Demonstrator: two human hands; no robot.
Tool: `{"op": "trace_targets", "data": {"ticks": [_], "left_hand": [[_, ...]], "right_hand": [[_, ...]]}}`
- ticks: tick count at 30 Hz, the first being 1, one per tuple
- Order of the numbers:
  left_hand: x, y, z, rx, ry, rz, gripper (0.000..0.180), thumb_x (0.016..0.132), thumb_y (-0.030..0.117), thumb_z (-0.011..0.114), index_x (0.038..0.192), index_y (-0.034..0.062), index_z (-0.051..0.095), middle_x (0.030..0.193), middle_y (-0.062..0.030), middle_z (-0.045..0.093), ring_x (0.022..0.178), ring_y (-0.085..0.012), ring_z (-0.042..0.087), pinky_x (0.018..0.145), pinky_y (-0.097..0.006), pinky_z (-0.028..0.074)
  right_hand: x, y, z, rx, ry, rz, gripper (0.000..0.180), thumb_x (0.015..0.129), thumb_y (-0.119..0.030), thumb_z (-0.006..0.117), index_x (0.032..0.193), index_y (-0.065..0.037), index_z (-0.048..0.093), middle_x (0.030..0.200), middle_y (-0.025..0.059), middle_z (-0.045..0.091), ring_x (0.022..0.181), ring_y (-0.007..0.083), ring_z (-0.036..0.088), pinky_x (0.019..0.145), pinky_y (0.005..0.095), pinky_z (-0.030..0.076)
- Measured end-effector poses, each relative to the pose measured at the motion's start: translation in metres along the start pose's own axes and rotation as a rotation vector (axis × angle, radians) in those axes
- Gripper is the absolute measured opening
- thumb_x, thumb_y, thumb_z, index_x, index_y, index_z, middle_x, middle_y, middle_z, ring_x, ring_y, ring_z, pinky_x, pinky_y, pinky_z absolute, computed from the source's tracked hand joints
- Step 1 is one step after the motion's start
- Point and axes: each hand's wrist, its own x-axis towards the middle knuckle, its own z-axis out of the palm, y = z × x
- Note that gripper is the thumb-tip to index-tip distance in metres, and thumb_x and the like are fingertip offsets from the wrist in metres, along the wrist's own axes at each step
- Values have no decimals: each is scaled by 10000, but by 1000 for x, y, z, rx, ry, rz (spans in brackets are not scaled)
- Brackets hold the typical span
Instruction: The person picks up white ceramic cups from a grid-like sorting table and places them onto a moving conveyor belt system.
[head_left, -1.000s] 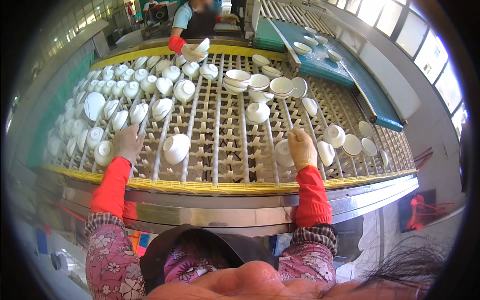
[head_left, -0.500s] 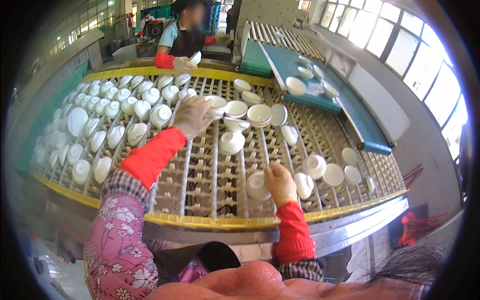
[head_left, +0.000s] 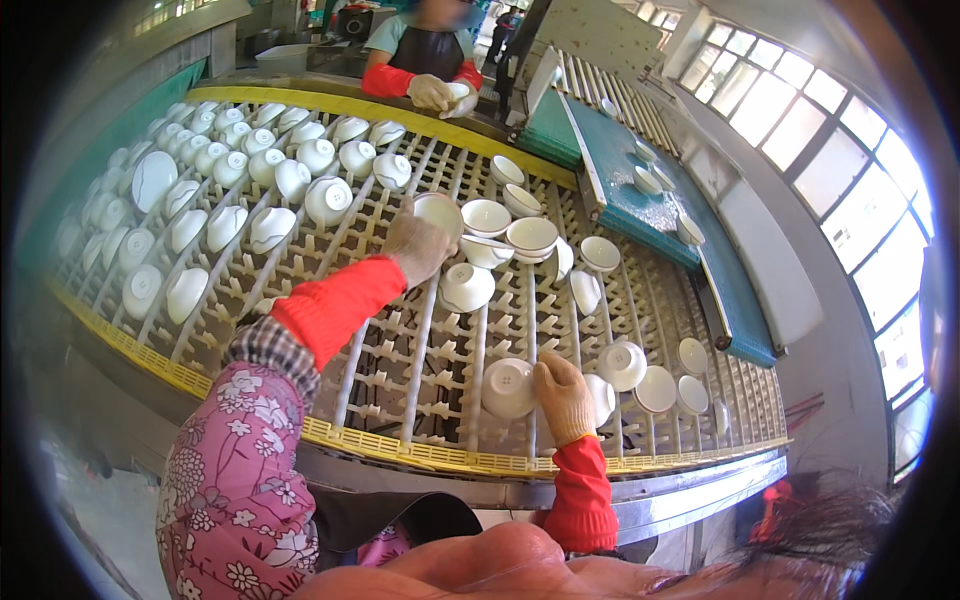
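In a beige work glove, my left hand [head_left: 420, 243] is closed on the near left rim of a white bowl [head_left: 438, 214], which is tilted with its inside showing. Right beside it are several more bowls, among them an upright bowl [head_left: 485, 216], a small stack [head_left: 531, 237] and an upside-down bowl [head_left: 467, 287]. My right hand [head_left: 565, 396], gloved too, is closed at the right edge of an upside-down white bowl [head_left: 509, 388] near the front rail; its fingertips are partly hidden. Another bowl [head_left: 600, 400] lies partly behind that hand.
The bowls rest on a pegged conveyor rack [head_left: 390, 380] edged by a yellow rail [head_left: 400, 448]. Rows of upside-down bowls [head_left: 265, 165] fill its left side. A green belt [head_left: 640, 215] carries bowls at the back right. Across the rack, a co-worker [head_left: 425, 55] holds a bowl in gloved hands.
My view has shifted. My left hand has drawn the tilted bowl slightly apart from its neighbours. My right hand stays by the same bowl. The co-worker's two hands have come together at a bowl.
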Motion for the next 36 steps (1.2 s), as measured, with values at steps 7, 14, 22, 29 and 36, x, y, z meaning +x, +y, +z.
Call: {"op": "trace_targets", "data": {"ticks": [7, 14, 22, 29, 36], "left_hand": [[-81, 5, -67, -209, 49, 153, 445, 805, 480, 720, 661, 61, 670, 649, -107, 630, 700, -288, 633, 794, -415, 528], [-61, 18, -43, -122, -13, 153, 436, 798, 483, 696, 734, 53, 723, 735, -130, 683, 802, -294, 666, 785, -413, 518], [-74, -5, -92, -911, -263, -98, 450, 913, 410, 627, 1040, -17, 694, 944, -161, 700, 850, -252, 675, 778, -358, 536], [-112, -108, -130, -594, 101, -615, 475, 910, 453, 617, 994, -13, 655, 885, -148, 674, 825, -262, 647, 782, -416, 508], [-108, -67, -121, -81, 319, -95, 368, 843, 389, 674, 916, 31, 632, 812, -107, 590, 848, -267, 573, 806, -442, 470]], "right_hand": [[5, 6, -3, 31, -56, -48, 222, 942, -175, 613, 1049, 5, 687, 817, 54, 658, 766, 112, 591, 719, 275, 485], [10, 28, -13, 71, -146, -13, 221, 946, -199, 601, 1052, -22, 677, 803, 66, 640, 752, 110, 581, 698, 280, 473], [8, 33, -19, 378, -158, 141, 254, 959, -183, 612, 1109, 9, 684, 898, 49, 675, 818, 105, 625, 763, 253, 533], [9, 43, -21, 383, -185, 114, 309, 966, -191, 619, 1170, 36, 664, 995, 84, 708, 919, 124, 672, 807, 250, 553], [5, 25, -30, 353, -236, 111, 319, 968, -166, 618, 1204, 47, 647, 1014, 111, 709, 918, 145, 688, 829, 261, 560]]}}
